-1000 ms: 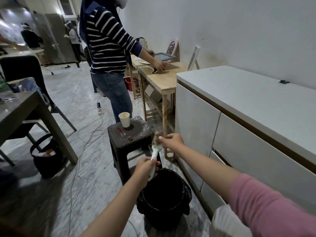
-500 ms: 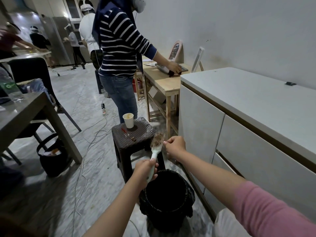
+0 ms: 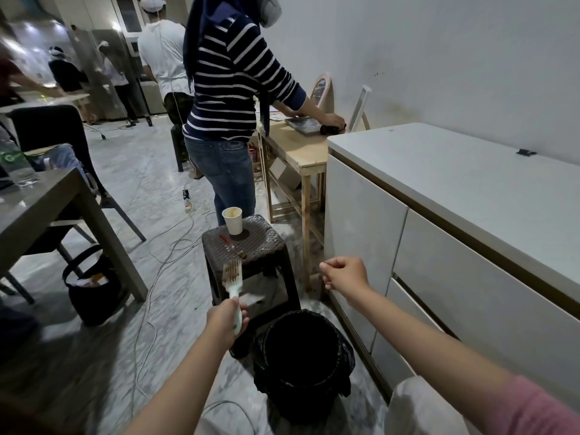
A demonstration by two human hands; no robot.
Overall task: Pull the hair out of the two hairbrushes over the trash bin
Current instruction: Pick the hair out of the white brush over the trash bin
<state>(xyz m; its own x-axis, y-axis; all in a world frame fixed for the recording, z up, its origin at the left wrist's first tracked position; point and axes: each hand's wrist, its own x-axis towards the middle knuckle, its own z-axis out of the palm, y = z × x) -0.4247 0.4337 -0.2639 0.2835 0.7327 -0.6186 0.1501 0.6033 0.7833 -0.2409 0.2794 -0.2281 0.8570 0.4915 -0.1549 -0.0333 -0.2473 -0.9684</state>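
Note:
My left hand (image 3: 226,320) grips the white handle of a round hairbrush (image 3: 232,273), bristle head up and tilted left, in front of the dark stool. My right hand (image 3: 345,274) hangs well to the right of the brush, apart from it, fingers curled shut with thumb against fingers; no hair shows in it. The black trash bin (image 3: 266,339), lined with a black bag, stands on the floor below and between my hands. The brush is left of the bin's opening, not over it. A small red-handled item (image 3: 231,245) lies on the stool; whether it is a brush is unclear.
The dark plastic stool (image 3: 266,243) carries a paper cup (image 3: 233,219). A white cabinet (image 3: 439,233) runs along the right. A person in a striped top (image 3: 232,89) stands at a wooden table (image 3: 298,149). Cables cross the floor; a grey table (image 3: 47,211) and black bag (image 3: 91,287) are left.
My right hand has come off the brush head and moved right. The brush in my left hand has shifted left, away from above the bin.

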